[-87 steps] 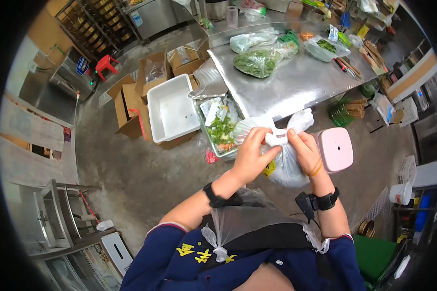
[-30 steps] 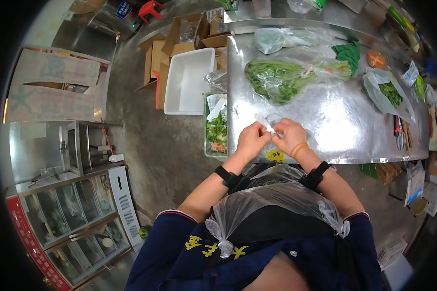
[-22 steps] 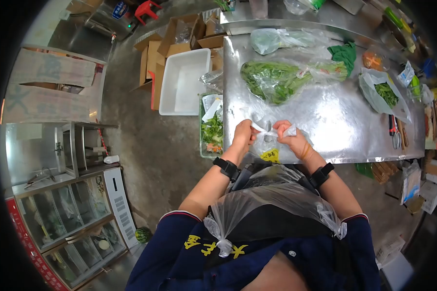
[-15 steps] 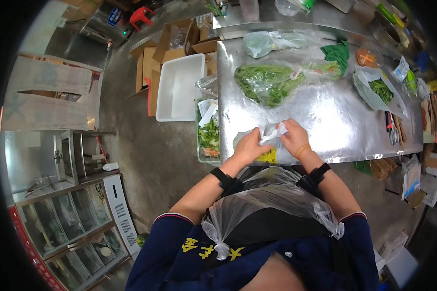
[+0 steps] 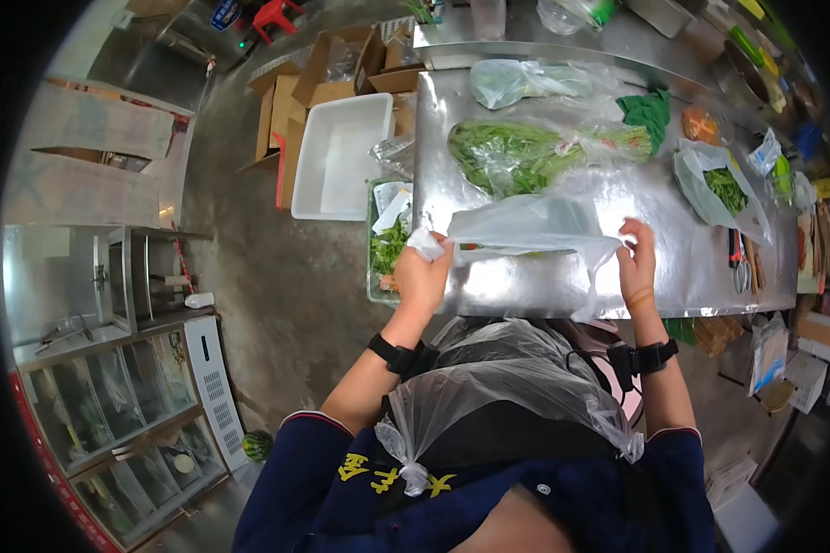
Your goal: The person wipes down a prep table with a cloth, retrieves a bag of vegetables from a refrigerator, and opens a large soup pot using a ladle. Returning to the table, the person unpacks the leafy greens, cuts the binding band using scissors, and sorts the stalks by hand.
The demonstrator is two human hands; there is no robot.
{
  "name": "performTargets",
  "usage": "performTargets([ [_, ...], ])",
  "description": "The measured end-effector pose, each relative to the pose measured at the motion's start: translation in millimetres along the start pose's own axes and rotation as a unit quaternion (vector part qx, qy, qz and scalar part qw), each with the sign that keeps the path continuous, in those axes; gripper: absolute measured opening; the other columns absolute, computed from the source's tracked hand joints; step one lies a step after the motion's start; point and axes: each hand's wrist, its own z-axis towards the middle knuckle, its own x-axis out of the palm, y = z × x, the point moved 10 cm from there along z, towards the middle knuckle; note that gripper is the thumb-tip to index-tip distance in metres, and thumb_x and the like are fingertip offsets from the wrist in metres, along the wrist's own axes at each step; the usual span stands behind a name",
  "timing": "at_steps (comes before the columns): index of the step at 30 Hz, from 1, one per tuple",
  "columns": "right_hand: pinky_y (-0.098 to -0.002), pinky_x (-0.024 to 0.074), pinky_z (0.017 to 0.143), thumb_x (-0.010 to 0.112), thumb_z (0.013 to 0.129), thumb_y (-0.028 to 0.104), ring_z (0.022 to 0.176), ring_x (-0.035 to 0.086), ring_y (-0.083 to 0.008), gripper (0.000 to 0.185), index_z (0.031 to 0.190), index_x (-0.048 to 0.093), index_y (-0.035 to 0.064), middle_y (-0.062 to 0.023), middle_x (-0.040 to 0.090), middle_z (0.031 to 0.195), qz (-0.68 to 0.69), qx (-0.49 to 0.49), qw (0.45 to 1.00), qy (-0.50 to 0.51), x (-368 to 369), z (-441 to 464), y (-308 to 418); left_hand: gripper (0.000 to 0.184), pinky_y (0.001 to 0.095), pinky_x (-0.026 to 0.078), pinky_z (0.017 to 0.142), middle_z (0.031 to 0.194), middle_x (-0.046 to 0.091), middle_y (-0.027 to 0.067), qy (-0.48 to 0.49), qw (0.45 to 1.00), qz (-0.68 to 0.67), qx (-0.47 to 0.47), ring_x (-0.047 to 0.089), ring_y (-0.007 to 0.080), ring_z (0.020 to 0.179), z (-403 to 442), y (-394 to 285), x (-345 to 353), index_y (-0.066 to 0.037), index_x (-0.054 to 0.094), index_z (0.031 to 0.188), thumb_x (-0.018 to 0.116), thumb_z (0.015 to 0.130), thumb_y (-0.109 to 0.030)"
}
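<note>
A thin, translucent plastic bag [image 5: 535,221] is stretched between my two hands above the near side of the steel table [image 5: 516,286]. My left hand [image 5: 424,275] is closed on the bag's bunched left end, by the table's left corner. On the other side, my right hand [image 5: 636,263] pinches the bag's right edge between thumb and fingers, and a loose flap hangs below. Just beyond the bag lies a long bunch of leafy greens [image 5: 507,157] in clear plastic. Farther back is another plastic-wrapped bundle [image 5: 530,83], with a green cloth [image 5: 647,115] to its right.
An open bag of cut greens [image 5: 724,194] and scissors [image 5: 740,263] lie on the table's right. Left of the table stand a white tub [image 5: 341,161], a crate of vegetable scraps [image 5: 385,263] and cardboard boxes [image 5: 337,69]. A glass-doored cabinet [image 5: 120,405] is at lower left.
My hands have moved apart, left hand leftward and right hand rightward. The bag, crumpled between them before, is now spread out wide. The yellow print seen on it earlier no longer shows.
</note>
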Motion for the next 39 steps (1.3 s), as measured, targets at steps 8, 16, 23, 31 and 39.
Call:
performTargets([
  [8,-0.0397,0.0434,0.079,0.046,0.071,0.001,0.090,0.055,-0.0328,0.030,0.099,0.056,0.0011,-0.0180,0.059,0.095,-0.081,-0.146,0.920,0.354,191,-44,76,0.023,0.0205,0.039,0.045,0.065,0.057,0.0012,0.064,0.927,-0.308,-0.204,0.052,0.0070,0.053,-18,11,21,0.000,0.060,0.088,0.063,0.078,-0.020],
  [16,-0.0352,0.0436,0.083,0.055,0.074,0.021,0.100,0.054,-0.0259,0.031,0.102,0.058,0.0086,-0.0128,0.057,0.107,-0.503,-0.207,0.732,0.410,268,-36,-15,0.023,0.0191,0.038,0.047,0.068,0.055,-0.0022,0.134,0.928,-0.296,-0.182,0.048,0.0046,0.055,-33,19,23,-0.003,0.060,0.093,0.061,0.080,-0.023],
  [23,-0.0339,0.0404,0.088,0.058,0.072,0.009,0.107,0.050,-0.0238,0.034,0.106,0.056,0.0052,-0.0134,0.053,0.114,-0.446,-0.068,0.726,0.519,262,-17,-12,0.053,0.0261,0.042,0.067,0.111,0.045,0.0072,0.010,0.828,-0.505,-0.244,0.049,0.0134,0.088,-37,60,-13,-0.007,0.034,0.126,0.055,0.083,-0.031],
  [31,-0.0302,0.0418,0.086,0.071,0.065,0.013,0.098,0.053,-0.0168,0.052,0.112,0.051,0.0029,-0.0086,0.055,0.110,0.200,0.043,0.783,0.587,218,-54,32,0.027,0.0200,0.041,0.053,0.078,0.055,0.0005,0.101,0.831,-0.496,-0.233,0.048,0.0073,0.061,-16,55,35,-0.003,0.054,0.099,0.054,0.085,-0.026],
  [39,-0.0309,0.0418,0.086,0.070,0.067,0.013,0.098,0.052,-0.0179,0.059,0.118,0.043,0.0024,-0.0076,0.055,0.108,0.305,0.193,0.876,0.320,118,-27,-10,0.024,0.0289,0.048,0.057,0.093,0.059,0.0085,-0.033,0.679,-0.583,-0.445,0.059,0.0186,0.077,-43,152,79,0.000,0.052,0.101,0.047,0.086,-0.018],
])
